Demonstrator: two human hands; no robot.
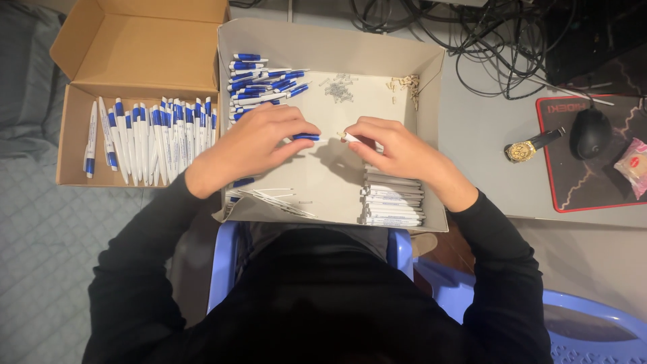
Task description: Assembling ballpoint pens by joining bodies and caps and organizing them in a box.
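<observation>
a blue pen part point(306, 137) is pinched in the fingers of the left hand point(253, 145), its long axis lying from 9 to 3 o'clock, with its free end pointed at the right hand point(397, 149). a white pen barrel point(352, 138) is gripped in the fingers of the right hand, its tip turned toward 9 o'clock, so the two pieces are seen nearly end to end, just apart, over the middle of the grey sorting box point(431, 135). both hands are held palm down, wrists resting toward 6 o'clock at the box's near wall. loose blue-and-white pieces point(259, 81) are heaped at 11 o'clock, white barrels point(394, 199) are stacked at 5 o'clock, and finished pens point(151, 138) are laid in the cardboard box point(135, 61) at 9 o'clock.
</observation>
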